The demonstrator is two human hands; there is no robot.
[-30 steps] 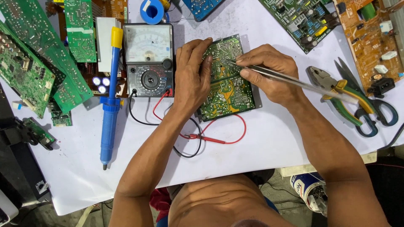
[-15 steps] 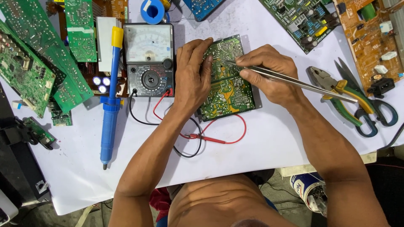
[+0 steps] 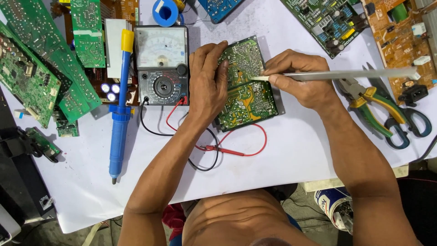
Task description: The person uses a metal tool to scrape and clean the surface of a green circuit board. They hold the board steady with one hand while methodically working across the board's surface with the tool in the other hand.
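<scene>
The green circuit board [image 3: 246, 86] lies solder side up on the white sheet [image 3: 296, 155], just right of the analog multimeter [image 3: 161, 66] and touching or nearly touching its edge. Its long axis runs from the far edge of the table toward me, tilted slightly so the near end leans to my right; the far short edge points away from me and a little left. My left hand [image 3: 207, 84] lies flat over the board's left margin, fingers spread and pressing down, not gripping anything, just pinning it. My right hand [image 3: 300, 84] is closed in a pinch around long metal tweezers [image 3: 346, 74], whose shaft lies nearly horizontal, its handle end out to my right over the pliers [image 3: 368, 102] and its tip pointing left onto the board's upper middle. Judgement: I am at the probing or picking stage on one joint or small part near the board's centre; whether the tip touches copper I cannot tell. The next move seems to call for a steady left hand and a fine, small shift of the tip, not force. The red probe [image 3: 223, 149] lies unused on the sheet near the board's near edge, its lead looping back to the meter. The blue desoldering pump [image 3: 120, 109] lies left of the meter, well apart from both hands.
</scene>
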